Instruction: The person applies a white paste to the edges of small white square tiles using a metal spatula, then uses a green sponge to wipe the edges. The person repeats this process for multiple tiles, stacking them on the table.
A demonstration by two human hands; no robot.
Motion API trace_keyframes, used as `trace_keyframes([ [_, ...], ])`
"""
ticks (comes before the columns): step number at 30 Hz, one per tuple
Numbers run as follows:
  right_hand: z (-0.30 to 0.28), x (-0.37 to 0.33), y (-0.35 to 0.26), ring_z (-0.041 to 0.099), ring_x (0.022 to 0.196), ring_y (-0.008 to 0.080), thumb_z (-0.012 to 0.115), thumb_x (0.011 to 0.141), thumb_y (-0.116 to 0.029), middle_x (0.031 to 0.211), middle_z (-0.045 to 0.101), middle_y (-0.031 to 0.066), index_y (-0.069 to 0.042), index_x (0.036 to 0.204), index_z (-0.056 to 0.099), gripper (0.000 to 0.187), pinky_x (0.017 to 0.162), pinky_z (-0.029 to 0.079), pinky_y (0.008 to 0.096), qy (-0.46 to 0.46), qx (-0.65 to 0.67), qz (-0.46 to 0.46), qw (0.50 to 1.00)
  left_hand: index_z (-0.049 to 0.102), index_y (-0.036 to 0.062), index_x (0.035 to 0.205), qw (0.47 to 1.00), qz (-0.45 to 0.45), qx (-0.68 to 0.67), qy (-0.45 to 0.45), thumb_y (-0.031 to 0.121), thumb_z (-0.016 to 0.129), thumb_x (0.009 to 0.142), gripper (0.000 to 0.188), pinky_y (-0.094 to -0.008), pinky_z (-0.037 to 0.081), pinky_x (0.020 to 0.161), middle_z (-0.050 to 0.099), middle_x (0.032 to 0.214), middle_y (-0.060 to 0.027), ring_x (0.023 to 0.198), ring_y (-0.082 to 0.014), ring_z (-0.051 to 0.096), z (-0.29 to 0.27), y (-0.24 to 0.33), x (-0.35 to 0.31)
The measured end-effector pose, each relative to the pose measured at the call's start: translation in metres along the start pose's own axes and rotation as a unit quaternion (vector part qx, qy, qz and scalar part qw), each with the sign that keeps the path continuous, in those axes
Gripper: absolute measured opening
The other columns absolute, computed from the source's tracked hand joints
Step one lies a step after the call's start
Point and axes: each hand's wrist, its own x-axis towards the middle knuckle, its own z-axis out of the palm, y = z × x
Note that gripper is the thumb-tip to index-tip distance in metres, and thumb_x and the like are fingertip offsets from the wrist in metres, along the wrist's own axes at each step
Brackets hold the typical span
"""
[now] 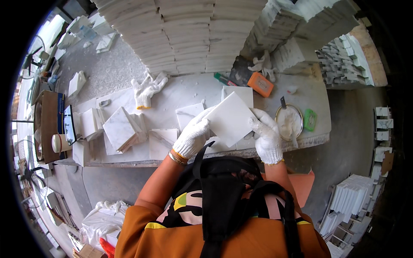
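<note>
A square white marble tile (pixel 231 119) is held up over the workbench, its corners pointing toward and away from me. My left hand (pixel 193 135), in a white knit glove, grips its left corner. The right corner is held by my right hand (pixel 267 136), gloved the same way; its thumb lies on the tile's face. Beneath and behind it, another white tile (pixel 241 94) lies on the bench, partly covered. A grey-veined tile (pixel 187 113) rests beside my left hand, and a further veined tile (pixel 161 142) lies at the front edge.
Tall tile stacks (pixel 185 38) wall off the back. Leaning tiles (pixel 122 129), an empty glove (pixel 147 89) and a phone (pixel 69 124) are on the left. An orange block (pixel 260 84), a green marker (pixel 223 79), a round paste pan (pixel 284 116) and a green case (pixel 309 119) lie right.
</note>
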Motion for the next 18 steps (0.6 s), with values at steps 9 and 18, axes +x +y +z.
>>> trace_keyframes([
  [9, -0.024, 0.003, -0.004, 0.064, 0.087, 0.0108, 0.069, 0.092, -0.015, 0.106, 0.07, 0.0083, 0.004, 0.122, 0.065, 0.036, 0.068, 0.055, 0.0259, -0.058, -0.029, 0.004, 0.998, 0.055, -0.0017, 0.134, 0.991, 0.01, 0.016, 0.136, 0.016, 0.078, 0.085, 0.057, -0.0334, 0.049, 0.097, 0.067, 0.117, -0.0066, 0.108, -0.0169, 0.063, 0.031, -0.026, 0.012],
  [18, -0.074, -0.011, -0.015, 0.064, 0.087, 0.0101, 0.07, 0.091, -0.015, 0.104, 0.07, 0.0066, 0.003, 0.12, 0.066, 0.034, 0.072, 0.053, 0.0245, -0.076, -0.036, 0.014, 0.996, 0.06, -0.002, 0.128, 0.988, -0.002, 0.047, 0.144, 0.008, 0.082, 0.08, 0.054, -0.0297, 0.05, 0.089, 0.068, 0.112, -0.0053, 0.102, -0.015, 0.062, 0.063, -0.048, 0.027],
])
